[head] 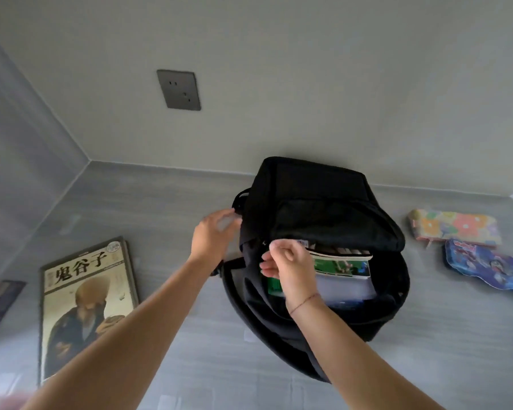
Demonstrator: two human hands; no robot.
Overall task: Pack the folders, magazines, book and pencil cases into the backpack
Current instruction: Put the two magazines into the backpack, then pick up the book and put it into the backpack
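A black backpack (pixel 323 208) stands on the grey table with its main compartment unzipped. Magazines (pixel 344 263) and a pale folder (pixel 341 287) stick up inside it. My left hand (pixel 212 235) rests against the bag's left side near the strap. My right hand (pixel 288 264) pinches the left edge of the opening, fingers closed on the fabric or the zipper. A large book (pixel 86 300) with a robed figure on its cover lies flat to the left. Two pencil cases lie to the right: a floral one (pixel 456 227) and a blue cartoon one (pixel 489 266).
A dark flat object (pixel 0 300) lies at the far left edge of the table. Grey walls close in behind and on the left, with a wall socket (pixel 179 90) above. Bare table (pixel 219 365) shows in front of the bag.
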